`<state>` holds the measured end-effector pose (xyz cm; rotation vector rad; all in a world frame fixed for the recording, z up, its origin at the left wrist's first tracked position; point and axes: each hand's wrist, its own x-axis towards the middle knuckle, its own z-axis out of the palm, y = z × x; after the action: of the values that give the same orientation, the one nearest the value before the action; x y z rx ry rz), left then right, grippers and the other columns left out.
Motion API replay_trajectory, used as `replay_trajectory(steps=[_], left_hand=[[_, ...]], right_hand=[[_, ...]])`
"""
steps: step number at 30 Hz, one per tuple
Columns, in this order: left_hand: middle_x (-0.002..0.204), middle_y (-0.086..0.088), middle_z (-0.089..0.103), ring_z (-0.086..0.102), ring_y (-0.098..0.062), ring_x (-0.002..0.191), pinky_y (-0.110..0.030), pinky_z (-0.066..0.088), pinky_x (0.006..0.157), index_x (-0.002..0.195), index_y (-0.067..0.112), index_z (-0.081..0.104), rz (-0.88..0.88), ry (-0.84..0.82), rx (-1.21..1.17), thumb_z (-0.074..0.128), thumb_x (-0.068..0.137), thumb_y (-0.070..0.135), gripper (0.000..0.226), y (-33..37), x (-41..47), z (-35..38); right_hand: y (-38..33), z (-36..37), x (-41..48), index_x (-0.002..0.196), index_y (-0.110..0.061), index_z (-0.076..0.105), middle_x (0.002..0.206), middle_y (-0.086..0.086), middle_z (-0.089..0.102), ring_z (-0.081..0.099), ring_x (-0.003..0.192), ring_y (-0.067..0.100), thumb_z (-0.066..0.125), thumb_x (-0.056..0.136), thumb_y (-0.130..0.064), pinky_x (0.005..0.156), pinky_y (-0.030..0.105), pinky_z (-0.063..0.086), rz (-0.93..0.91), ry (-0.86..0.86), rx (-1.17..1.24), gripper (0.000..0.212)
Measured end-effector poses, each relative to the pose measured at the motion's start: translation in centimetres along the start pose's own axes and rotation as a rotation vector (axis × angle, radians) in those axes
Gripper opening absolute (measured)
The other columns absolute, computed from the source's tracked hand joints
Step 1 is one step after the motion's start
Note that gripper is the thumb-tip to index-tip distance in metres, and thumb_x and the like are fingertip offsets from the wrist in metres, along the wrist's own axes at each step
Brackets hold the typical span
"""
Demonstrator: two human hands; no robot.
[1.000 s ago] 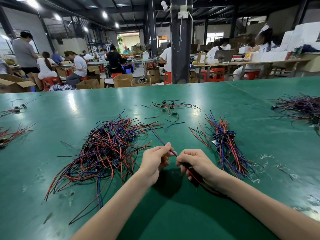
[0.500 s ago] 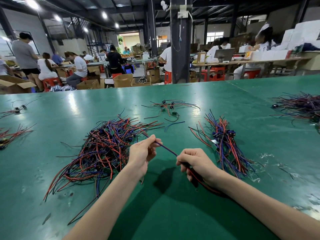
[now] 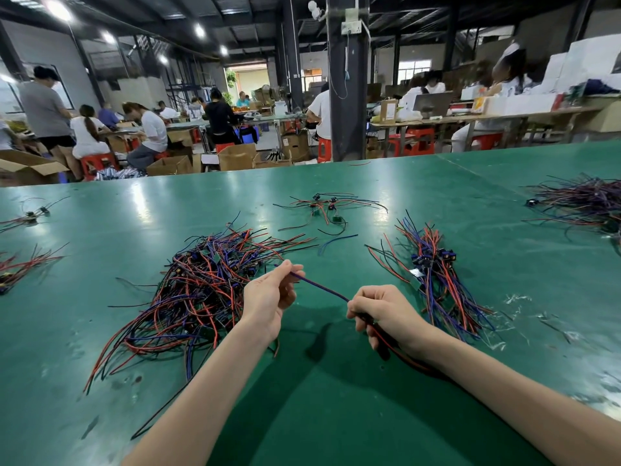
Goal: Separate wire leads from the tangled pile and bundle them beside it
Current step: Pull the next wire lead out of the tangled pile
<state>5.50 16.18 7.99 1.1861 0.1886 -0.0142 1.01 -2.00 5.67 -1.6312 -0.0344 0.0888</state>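
Note:
A tangled pile [image 3: 205, 290] of red, blue and black wire leads lies on the green table, left of my hands. To the right, a straighter bundle [image 3: 437, 277] of leads with black connectors lies on the table. My left hand [image 3: 268, 301] pinches the far end of a dark blue-purple wire lead [image 3: 322, 288], stretched taut between both hands. My right hand [image 3: 383, 314] is closed on the lead's near end, where red and black strands trail under my wrist.
A small loose cluster of leads [image 3: 327, 208] lies farther back. Another heap [image 3: 584, 203] sits at the right edge, and smaller clusters [image 3: 23, 264] lie at the left. Clear plastic scraps [image 3: 524, 314] lie right of the bundle. People work at benches beyond the table.
My left hand has slid left and up along the lead, away from my right hand, drawing the blue-purple strand out straight. My right hand has stayed in place.

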Motion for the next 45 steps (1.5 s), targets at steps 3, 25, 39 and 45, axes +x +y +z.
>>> replay_trajectory(steps=[3, 25, 39, 45], left_hand=[[0.058, 0.001, 0.068, 0.051, -0.004, 0.042, -0.013, 0.044, 0.042, 0.076, 0.004, 0.069, -0.040, 0.004, -0.039, 0.054, 0.096, 0.021, 0.030, 0.1, 0.1, 0.2], [0.058, -0.004, 0.066, 0.044, -0.008, 0.038, -0.014, 0.039, 0.039, 0.078, 0.001, 0.067, -0.315, -0.089, -0.280, 0.044, 0.094, 0.014, 0.031, 0.7, 0.7, -0.8], [0.071, -0.002, 0.073, 0.053, -0.003, 0.046, -0.013, 0.048, 0.048, 0.084, 0.003, 0.068, -0.100, -0.059, -0.033, 0.048, 0.098, 0.017, 0.028, 0.5, 0.8, -0.7], [0.071, -0.002, 0.074, 0.050, -0.004, 0.052, -0.017, 0.047, 0.057, 0.086, 0.005, 0.074, 0.187, 0.038, 0.250, 0.056, 0.095, 0.019, 0.025, -0.3, 1.1, -0.8]], right_hand=[[0.0, 0.0, -0.1, 0.059, -0.007, 0.059, 0.051, 0.010, 0.054, 0.038, 0.033, 0.017, 0.056, 0.082, -0.001, 0.034, 0.020, 0.034, -0.006, -0.003, -0.002, 0.024], [-0.3, 0.2, -0.9, 0.066, -0.010, 0.062, 0.053, 0.007, 0.056, 0.041, 0.038, 0.017, 0.058, 0.084, -0.007, 0.034, 0.020, 0.034, -0.025, -0.131, -0.118, 0.019], [-0.4, -0.3, -0.8, 0.065, -0.010, 0.064, 0.054, 0.008, 0.057, 0.044, 0.040, 0.015, 0.060, 0.082, -0.008, 0.037, 0.019, 0.035, 0.000, -0.189, -0.125, 0.017], [-0.6, -0.4, -0.9, 0.064, -0.011, 0.064, 0.054, 0.009, 0.057, 0.045, 0.040, 0.013, 0.060, 0.083, -0.009, 0.038, 0.018, 0.036, 0.004, -0.215, -0.129, 0.019]])
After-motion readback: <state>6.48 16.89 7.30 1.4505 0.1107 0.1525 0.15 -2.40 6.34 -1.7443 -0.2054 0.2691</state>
